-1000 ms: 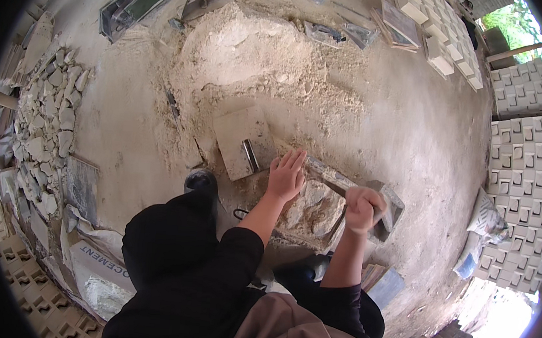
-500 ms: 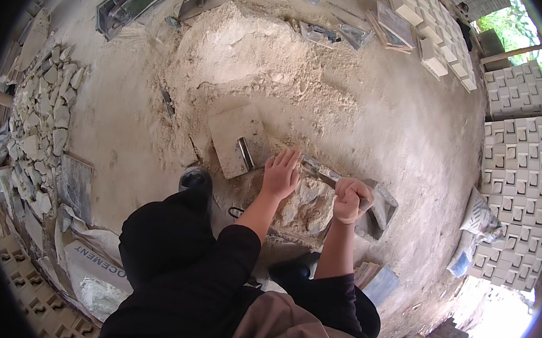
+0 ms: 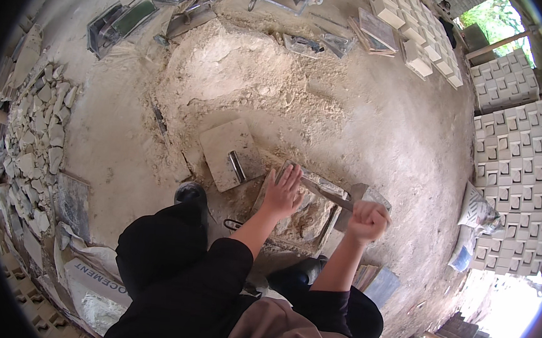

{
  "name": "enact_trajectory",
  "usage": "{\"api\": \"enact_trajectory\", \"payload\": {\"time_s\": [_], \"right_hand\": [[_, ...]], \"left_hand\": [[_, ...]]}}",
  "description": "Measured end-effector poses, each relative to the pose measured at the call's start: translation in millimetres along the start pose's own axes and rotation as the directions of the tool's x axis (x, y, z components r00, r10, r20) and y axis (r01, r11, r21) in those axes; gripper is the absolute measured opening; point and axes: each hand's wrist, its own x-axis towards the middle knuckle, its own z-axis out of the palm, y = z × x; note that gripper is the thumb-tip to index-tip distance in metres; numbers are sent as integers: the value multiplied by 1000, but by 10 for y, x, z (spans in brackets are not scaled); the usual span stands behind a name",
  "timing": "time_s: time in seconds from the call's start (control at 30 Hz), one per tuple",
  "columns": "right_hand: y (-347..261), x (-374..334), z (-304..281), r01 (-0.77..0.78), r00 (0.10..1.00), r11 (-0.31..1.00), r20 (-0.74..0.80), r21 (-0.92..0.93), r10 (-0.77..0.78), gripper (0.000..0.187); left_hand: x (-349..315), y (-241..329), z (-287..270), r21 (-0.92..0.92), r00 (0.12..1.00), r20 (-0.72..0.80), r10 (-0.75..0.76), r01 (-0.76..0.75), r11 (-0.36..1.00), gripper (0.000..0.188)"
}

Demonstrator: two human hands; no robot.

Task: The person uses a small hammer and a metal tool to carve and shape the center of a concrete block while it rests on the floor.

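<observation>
My left hand [image 3: 282, 192] lies flat, fingers spread, on the left rim of a square mould [image 3: 302, 218] filled with pale wet mix, on the ground in front of me. My right hand [image 3: 368, 221] is closed around the handle of a long flat bar [image 3: 326, 195] that lies across the top of the mould, pointing up and left. A flat grey slab [image 3: 225, 150] with a small metal tool [image 3: 236, 165] on it lies just left of the mould. My black shoes [image 3: 190, 195] stand beside it.
A heap of pale sandy mix [image 3: 246, 79] spreads beyond the mould. Metal mould frames [image 3: 121, 23] lie at the back left, cast blocks [image 3: 406, 34] at the back. Stacked patterned blocks [image 3: 513, 161] line the right. Broken stone pieces [image 3: 31, 133] and a cement sack [image 3: 90, 279] lie left.
My right hand with the bar has shifted slightly right along the mould's top. My left hand stays pressed on the mould's left rim.
</observation>
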Motion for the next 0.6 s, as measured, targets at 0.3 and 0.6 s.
{"api": "enact_trajectory", "payload": {"time_s": [0.3,0.6], "right_hand": [[-659,-110,-433,150,941,974,-278,-171,-194,20],[-910,-167,-809,275,831,957,-478,-91,-284,20]], "left_hand": [[324,50,203,-30,989,-48,139,-140,990,53],[422,314,230,-45,928,-109,356,-362,931,47]]}}
